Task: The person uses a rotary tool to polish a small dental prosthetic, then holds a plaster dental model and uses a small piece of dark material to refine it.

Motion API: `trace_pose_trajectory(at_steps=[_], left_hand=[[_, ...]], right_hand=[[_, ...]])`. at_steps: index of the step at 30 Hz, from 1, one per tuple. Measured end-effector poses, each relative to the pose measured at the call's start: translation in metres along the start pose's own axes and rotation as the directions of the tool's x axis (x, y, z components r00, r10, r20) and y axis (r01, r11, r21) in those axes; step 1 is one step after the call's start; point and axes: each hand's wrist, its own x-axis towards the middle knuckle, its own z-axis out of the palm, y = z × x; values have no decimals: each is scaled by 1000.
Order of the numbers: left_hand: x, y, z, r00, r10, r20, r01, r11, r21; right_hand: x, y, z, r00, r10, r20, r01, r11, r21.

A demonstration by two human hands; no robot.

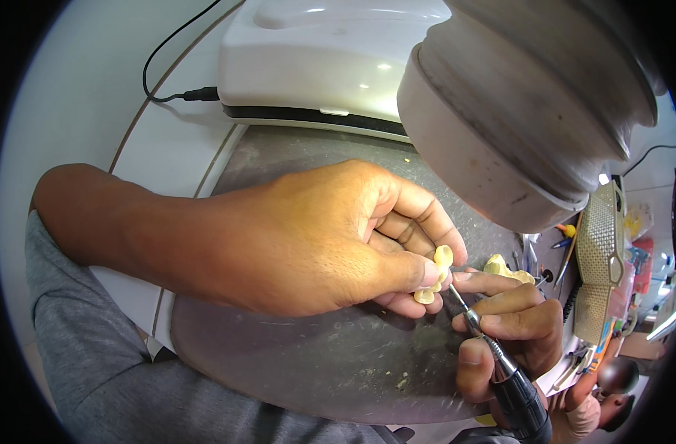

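Note:
My left hand [330, 237] reaches in from the left and pinches a small cream-yellow dental bridge [443, 257] between thumb and fingers. Several tooth shapes of the bridge show above and below the thumb tip; the middle is partly covered. My right hand [519, 318] grips a rotary handpiece [512, 381] with a black body and silver neck, held like a pen. Its thin bur points up and left, with the tip at or very near the bridge; whether it touches, I cannot tell. Just beyond my right fingers lies a cream dental model piece [504, 268].
A large grey-white hose nozzle [493, 140] overhangs the grey work mat [301, 355], which bears pale crumbs. Behind stands a white machine [316, 66] with a black cable. On the right are a beige perforated basket [597, 244], small tools and another person [582, 414].

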Motion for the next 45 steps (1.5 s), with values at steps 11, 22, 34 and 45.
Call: trace_pose_trajectory(at_steps=[11,22,34,45], left_hand=[[-1,2,0,998,-47,-33,47,999,-2],[-1,-3,-1,999,-9,-44,8,1000,-30],[0,-7,-2,999,3,-43,-4,1000,-21],[1,-8,-4,1000,3,-27,-3,1000,-4]], right_hand=[[4,2,2,998,26,56,-25,1000,-10],[6,0,4,997,37,65,-33,997,-64],[5,5,6,998,-11,56,15,997,-69],[8,3,6,998,-14,68,19,997,-73]])
